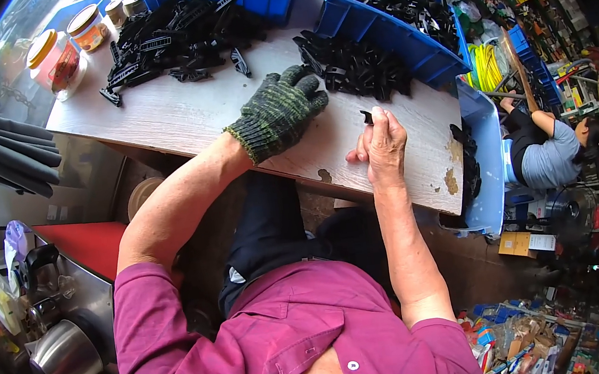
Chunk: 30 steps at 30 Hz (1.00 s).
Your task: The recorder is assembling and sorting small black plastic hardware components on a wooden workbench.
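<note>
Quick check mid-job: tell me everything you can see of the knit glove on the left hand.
The glove is a thick knit work glove, mottled green and dark, with a ribbed cuff ending at the wrist. It covers the whole left hand; the forearm is bare. It lies palm down on the wooden table, fingers spread, their tips reaching into the pile of small black plastic parts beside a blue bin. No holes or tears show.
</note>
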Each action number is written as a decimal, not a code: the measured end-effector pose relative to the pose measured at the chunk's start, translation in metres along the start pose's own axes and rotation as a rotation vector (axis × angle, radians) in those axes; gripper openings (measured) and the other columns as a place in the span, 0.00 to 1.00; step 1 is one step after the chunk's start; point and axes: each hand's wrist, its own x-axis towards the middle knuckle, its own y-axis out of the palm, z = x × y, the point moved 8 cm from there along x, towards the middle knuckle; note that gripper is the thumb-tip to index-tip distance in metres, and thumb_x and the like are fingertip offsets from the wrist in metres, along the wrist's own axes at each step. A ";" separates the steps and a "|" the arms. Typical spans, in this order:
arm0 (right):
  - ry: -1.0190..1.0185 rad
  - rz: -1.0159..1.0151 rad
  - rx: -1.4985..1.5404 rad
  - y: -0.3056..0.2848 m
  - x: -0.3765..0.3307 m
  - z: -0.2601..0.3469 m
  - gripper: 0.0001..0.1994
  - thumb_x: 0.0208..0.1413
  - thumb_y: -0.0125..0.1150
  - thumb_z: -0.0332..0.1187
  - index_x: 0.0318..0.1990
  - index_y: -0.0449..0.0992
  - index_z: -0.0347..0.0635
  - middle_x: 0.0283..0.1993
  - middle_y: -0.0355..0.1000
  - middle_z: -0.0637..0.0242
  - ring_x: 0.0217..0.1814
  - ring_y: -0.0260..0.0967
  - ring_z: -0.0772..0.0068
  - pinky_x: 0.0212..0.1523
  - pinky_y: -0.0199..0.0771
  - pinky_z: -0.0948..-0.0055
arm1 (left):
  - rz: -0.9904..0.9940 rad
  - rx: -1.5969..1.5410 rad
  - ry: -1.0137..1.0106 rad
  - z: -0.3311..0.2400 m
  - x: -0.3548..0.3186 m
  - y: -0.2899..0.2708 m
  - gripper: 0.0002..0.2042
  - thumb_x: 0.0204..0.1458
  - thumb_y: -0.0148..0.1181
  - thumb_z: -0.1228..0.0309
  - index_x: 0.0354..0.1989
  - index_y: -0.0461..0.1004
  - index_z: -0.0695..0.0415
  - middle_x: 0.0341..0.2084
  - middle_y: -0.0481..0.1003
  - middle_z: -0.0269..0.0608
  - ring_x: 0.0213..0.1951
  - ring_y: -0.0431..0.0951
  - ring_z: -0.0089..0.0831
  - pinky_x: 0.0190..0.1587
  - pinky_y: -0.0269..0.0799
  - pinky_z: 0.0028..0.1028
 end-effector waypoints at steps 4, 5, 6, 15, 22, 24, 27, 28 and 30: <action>-0.010 -0.002 0.009 0.001 -0.001 0.001 0.16 0.67 0.50 0.42 0.29 0.62 0.46 0.10 0.50 0.74 0.09 0.51 0.79 0.11 0.70 0.69 | -0.011 0.000 0.015 0.005 0.009 0.003 0.18 0.45 0.61 0.72 0.48 0.76 0.53 0.48 0.73 0.45 0.54 0.72 0.48 0.48 0.73 0.44; -0.006 -0.008 0.008 0.001 -0.002 0.002 0.16 0.67 0.50 0.42 0.29 0.62 0.46 0.10 0.50 0.74 0.09 0.51 0.79 0.11 0.71 0.69 | -0.012 0.000 0.015 0.007 0.011 0.004 0.18 0.45 0.61 0.72 0.48 0.76 0.53 0.48 0.73 0.45 0.54 0.72 0.48 0.48 0.73 0.44; -0.001 -0.013 0.008 0.001 -0.002 0.002 0.16 0.67 0.50 0.42 0.28 0.62 0.46 0.10 0.50 0.74 0.09 0.51 0.79 0.11 0.71 0.69 | -0.006 0.002 -0.017 0.011 0.013 0.006 0.19 0.45 0.61 0.73 0.49 0.76 0.53 0.46 0.74 0.44 0.51 0.72 0.48 0.48 0.73 0.44; -0.018 -0.017 0.006 0.001 -0.002 0.003 0.15 0.67 0.50 0.41 0.28 0.62 0.46 0.10 0.49 0.74 0.09 0.51 0.80 0.10 0.70 0.70 | -0.025 0.042 0.017 0.003 0.003 0.011 0.18 0.47 0.61 0.69 0.49 0.76 0.52 0.43 0.75 0.42 0.47 0.73 0.45 0.47 0.69 0.44; 0.004 -0.024 0.008 0.001 -0.001 0.003 0.15 0.67 0.50 0.41 0.29 0.62 0.46 0.10 0.49 0.75 0.09 0.52 0.80 0.11 0.71 0.70 | 0.016 0.025 -0.166 0.018 -0.002 0.004 0.17 0.50 0.61 0.67 0.50 0.76 0.53 0.45 0.76 0.42 0.50 0.73 0.45 0.49 0.68 0.46; -0.002 -0.023 0.006 -0.001 -0.001 0.002 0.15 0.67 0.50 0.41 0.28 0.62 0.46 0.10 0.49 0.75 0.09 0.52 0.80 0.11 0.72 0.70 | 0.093 0.005 -0.246 0.024 -0.003 0.011 0.18 0.50 0.62 0.66 0.51 0.76 0.53 0.47 0.76 0.42 0.51 0.73 0.46 0.52 0.68 0.45; -0.006 -0.015 0.005 0.001 -0.002 0.002 0.15 0.67 0.51 0.41 0.29 0.63 0.46 0.10 0.50 0.75 0.09 0.52 0.80 0.11 0.72 0.70 | -0.072 0.089 -0.250 0.029 -0.007 0.002 0.17 0.49 0.63 0.66 0.49 0.76 0.51 0.45 0.76 0.43 0.51 0.72 0.47 0.52 0.68 0.46; -0.008 -0.018 0.005 0.000 -0.003 0.002 0.15 0.67 0.51 0.41 0.29 0.63 0.46 0.10 0.50 0.75 0.09 0.52 0.80 0.11 0.72 0.70 | -0.106 0.099 -0.268 0.031 -0.008 -0.002 0.17 0.49 0.63 0.66 0.49 0.77 0.49 0.43 0.76 0.43 0.50 0.73 0.48 0.52 0.68 0.47; -0.016 -0.023 0.022 -0.001 -0.003 0.001 0.15 0.67 0.51 0.41 0.29 0.63 0.46 0.10 0.50 0.75 0.09 0.52 0.80 0.12 0.73 0.70 | -0.140 0.107 -0.284 0.034 -0.009 -0.006 0.16 0.48 0.63 0.67 0.48 0.77 0.48 0.42 0.76 0.44 0.50 0.73 0.48 0.51 0.68 0.47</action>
